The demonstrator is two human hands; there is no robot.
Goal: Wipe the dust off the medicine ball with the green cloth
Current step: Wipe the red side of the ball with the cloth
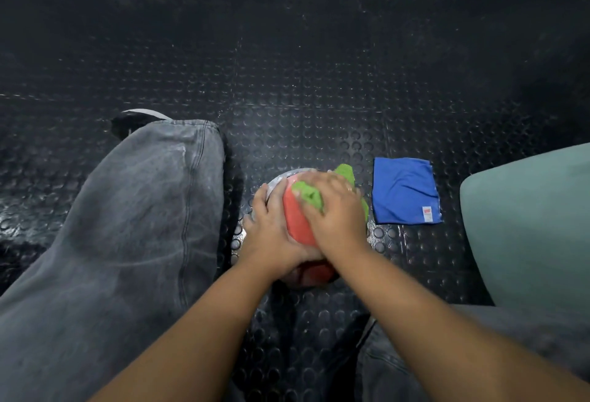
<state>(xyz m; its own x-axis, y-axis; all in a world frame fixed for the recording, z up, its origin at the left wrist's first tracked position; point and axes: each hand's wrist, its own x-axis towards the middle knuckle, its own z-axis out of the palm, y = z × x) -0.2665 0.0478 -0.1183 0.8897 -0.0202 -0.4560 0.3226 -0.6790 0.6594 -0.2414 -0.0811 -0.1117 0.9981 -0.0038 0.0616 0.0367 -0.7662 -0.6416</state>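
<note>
Pressing green cloth (308, 197) onto red medicine ball (297, 222) on studded floor (319, 82), right hand (335, 213) fingers spread flat w/ cloth beneath; left hand (271, 232) cups ball's side. Risk: ball rolls away if left grip slackens.

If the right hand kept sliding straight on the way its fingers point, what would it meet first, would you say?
Pressing the green cloth on the medicine ball, the right hand points up-left, probably over the ball's grey far edge and down to the studded floor; depth is unclear.
</note>
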